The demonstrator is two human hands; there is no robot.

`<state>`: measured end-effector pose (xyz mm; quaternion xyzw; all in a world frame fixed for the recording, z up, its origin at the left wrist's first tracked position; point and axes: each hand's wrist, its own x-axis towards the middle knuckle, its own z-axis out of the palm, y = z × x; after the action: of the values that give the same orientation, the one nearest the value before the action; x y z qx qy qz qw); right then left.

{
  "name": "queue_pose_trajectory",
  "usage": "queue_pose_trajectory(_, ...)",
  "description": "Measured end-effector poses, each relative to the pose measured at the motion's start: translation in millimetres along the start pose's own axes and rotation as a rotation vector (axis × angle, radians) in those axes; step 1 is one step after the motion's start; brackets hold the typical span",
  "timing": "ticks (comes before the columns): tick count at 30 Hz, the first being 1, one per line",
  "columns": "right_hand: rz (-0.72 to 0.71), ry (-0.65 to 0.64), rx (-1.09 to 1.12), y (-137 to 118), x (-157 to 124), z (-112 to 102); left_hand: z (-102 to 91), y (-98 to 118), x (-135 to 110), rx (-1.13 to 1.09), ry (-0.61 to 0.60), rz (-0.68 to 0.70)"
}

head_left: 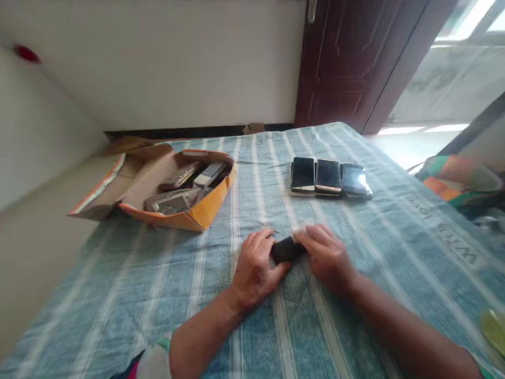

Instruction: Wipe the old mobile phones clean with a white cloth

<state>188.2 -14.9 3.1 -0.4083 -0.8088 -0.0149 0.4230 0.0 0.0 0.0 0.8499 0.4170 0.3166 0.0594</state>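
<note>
Near the middle of the striped cloth, a dark phone lies between my two hands. My left hand is closed around its left end, thumb along the near edge and fingers over the far side. A white wipe, perhaps tissue or cloth, is pinched in my right hand and pressed against the phone's right end. Slight blur hides the right fingertips. Beyond, three short stacks of phones stand side by side: a black-screened one, one with a pale frame and a glossy one.
An open orange cardboard box at the left holds several phones, some in clear wrapping. Its lid flap leans left. The blue striped cloth covers the surface. A wall and a dark red door stand behind; a yellow-green object lies at the right edge.
</note>
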Motion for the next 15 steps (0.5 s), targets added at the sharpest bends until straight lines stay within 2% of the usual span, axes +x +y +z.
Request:
queue_pose_trajectory(3, -0.112, -0.161, 0.006, -20.7, -4.0, 9.2, -0.3, -2.3, -1.6, -0.001, -0.009, 0.008)
queue_pose_trajectory(6, -0.13, -0.245, -0.075, -27.4, -4.5, 12.9, -0.1, -2.1, -1.7, -0.002, -0.01, -0.003)
queue_pose_trajectory(12, -0.011, -0.222, -0.265, -1.3, -1.4, 5.2, 1.7, 0.0, -0.3, 0.008, 0.002, -0.022)
queue_pose_trajectory(15, 0.018, -0.187, -0.288, 2.3, -2.7, 4.5, 1.8, -0.4, 0.0, 0.006, 0.002, -0.024)
